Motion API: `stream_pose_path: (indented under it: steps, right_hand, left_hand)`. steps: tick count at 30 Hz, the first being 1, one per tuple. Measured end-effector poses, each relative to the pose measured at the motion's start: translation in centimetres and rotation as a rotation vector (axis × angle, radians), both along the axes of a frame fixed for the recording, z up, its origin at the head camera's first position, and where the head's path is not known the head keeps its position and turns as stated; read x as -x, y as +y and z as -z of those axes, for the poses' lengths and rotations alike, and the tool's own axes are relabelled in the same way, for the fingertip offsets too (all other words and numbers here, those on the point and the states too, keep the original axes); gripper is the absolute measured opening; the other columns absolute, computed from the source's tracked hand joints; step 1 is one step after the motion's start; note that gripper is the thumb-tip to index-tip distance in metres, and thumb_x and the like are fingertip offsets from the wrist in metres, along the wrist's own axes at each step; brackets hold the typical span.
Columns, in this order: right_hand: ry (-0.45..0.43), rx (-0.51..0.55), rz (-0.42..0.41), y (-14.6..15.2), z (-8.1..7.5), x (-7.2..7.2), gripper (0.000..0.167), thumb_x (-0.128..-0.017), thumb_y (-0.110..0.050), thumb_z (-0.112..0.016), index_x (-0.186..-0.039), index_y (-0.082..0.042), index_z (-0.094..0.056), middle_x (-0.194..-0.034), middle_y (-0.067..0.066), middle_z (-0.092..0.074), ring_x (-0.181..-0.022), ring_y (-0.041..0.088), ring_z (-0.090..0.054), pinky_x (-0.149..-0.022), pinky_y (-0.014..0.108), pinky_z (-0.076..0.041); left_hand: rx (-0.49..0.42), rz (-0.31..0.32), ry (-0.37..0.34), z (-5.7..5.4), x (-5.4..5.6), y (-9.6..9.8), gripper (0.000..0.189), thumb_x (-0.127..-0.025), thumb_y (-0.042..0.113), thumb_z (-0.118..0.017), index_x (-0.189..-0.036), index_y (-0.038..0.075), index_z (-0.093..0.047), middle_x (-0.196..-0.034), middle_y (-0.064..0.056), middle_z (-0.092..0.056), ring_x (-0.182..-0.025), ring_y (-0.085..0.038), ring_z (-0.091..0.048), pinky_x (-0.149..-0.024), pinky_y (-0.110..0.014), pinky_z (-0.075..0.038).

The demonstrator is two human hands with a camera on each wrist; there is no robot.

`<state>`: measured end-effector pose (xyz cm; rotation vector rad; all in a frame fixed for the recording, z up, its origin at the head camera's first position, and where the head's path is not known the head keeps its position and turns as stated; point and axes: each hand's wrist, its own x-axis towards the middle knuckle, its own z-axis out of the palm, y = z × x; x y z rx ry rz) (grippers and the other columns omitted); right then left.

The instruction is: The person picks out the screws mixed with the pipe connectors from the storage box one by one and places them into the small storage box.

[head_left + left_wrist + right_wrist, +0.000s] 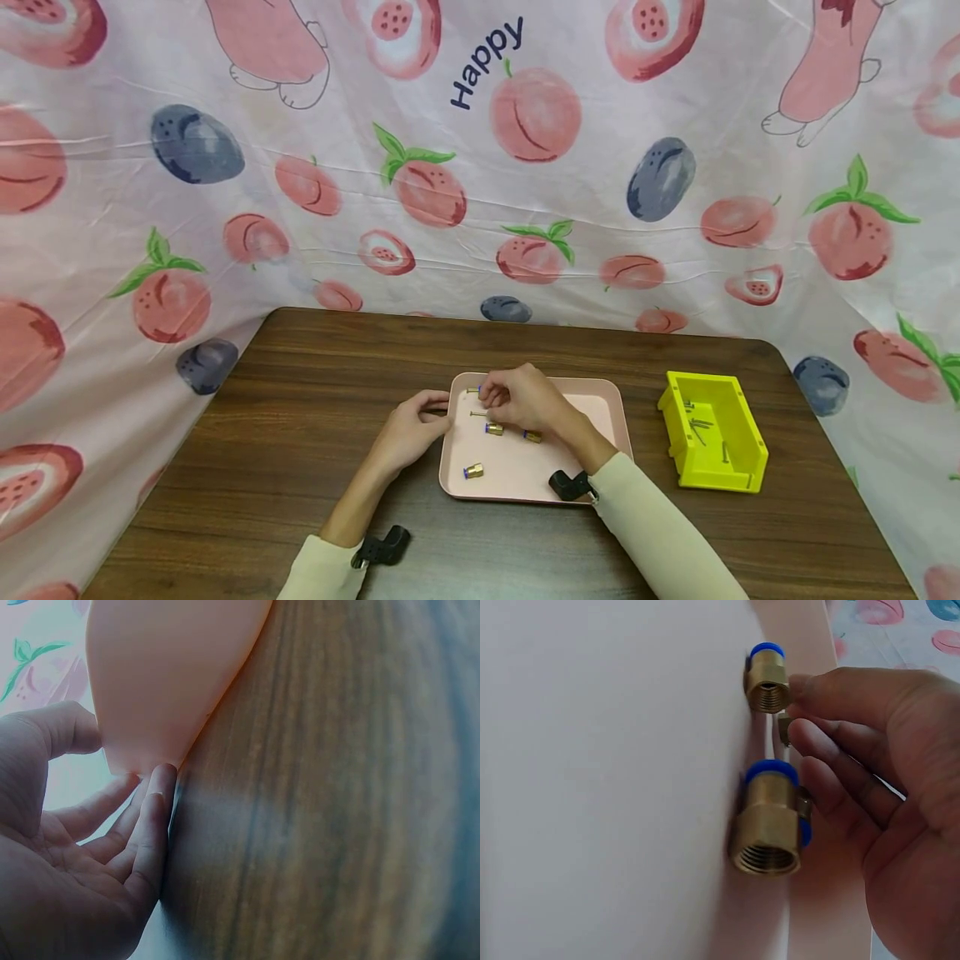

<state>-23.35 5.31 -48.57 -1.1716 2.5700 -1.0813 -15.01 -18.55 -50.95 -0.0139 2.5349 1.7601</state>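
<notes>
A pink tray [577,458] holds several brass fittings with blue collars, among them one at its near left [473,471] and another mid-tray [493,429]. My left hand [410,432] grips its left side, thumb at the rim and fingertips low on the wall [172,690]. Over the tray's far left is my right hand [525,400], thumb and fingers bent in. Close by its fingertips lie a thin screw [477,414] and a fitting [472,390]. A small brass piece [784,729] shows by the fingertips in the right wrist view; I cannot tell if they pinch it.
To the tray's right stands a yellow bin [712,479] with several loose screws [699,427] in it. All sit on a dark wooden table [360,358]. A fruit-print curtain [450,275] hangs behind and at the sides.
</notes>
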Motion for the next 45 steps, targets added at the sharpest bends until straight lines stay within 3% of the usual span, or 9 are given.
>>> stream_pose_path:
  steps: [13,26,35,45]
  right_hand:
    - [0.053,-0.037,-0.011,-0.7,0.7,0.1,0.022,-0.084,-0.001,-0.094,-0.09,-0.012,-0.076,-0.078,-0.011,-0.071,-0.073,-0.003,-0.065,-0.07,0.02,-0.056]
    - [0.149,-0.077,-0.025,-0.8,0.9,0.0,0.019,-0.088,-0.001,-0.079,-0.085,-0.017,-0.069,-0.07,-0.013,-0.058,-0.064,-0.001,-0.051,-0.063,0.019,-0.043]
    - [0.071,-0.013,-0.044,-0.5,0.5,0.1,0.012,-0.088,-0.002,-0.079,-0.089,-0.013,-0.074,-0.075,-0.011,-0.065,-0.068,-0.001,-0.056,-0.065,0.019,-0.048]
    - [-0.041,0.041,-0.001,0.2,-0.7,0.0,0.012,-0.086,-0.002,-0.079,-0.093,-0.012,-0.081,-0.078,-0.011,-0.07,-0.073,0.002,-0.063,-0.071,0.023,-0.055]
  left_hand:
    - [0.0,-0.008,-0.002,-0.1,0.0,0.2,0.041,-0.097,0.007,-0.075,-0.137,-0.001,-0.071,-0.127,-0.013,-0.077,-0.104,-0.024,-0.077,-0.088,-0.034,-0.056]
    - [0.005,-0.017,0.004,-0.1,-0.1,0.2,0.04,-0.097,0.008,-0.076,-0.135,-0.001,-0.072,-0.126,-0.012,-0.077,-0.102,-0.023,-0.077,-0.087,-0.034,-0.056]
    - [-0.009,-0.016,-0.004,-0.1,-0.1,0.3,0.039,-0.097,0.006,-0.075,-0.135,-0.002,-0.072,-0.126,-0.014,-0.077,-0.103,-0.024,-0.077,-0.088,-0.035,-0.057]
    - [-0.008,-0.014,-0.007,0.0,-0.1,0.3,0.041,-0.097,0.007,-0.076,-0.136,-0.002,-0.071,-0.127,-0.013,-0.077,-0.102,-0.024,-0.077,-0.088,-0.035,-0.057]
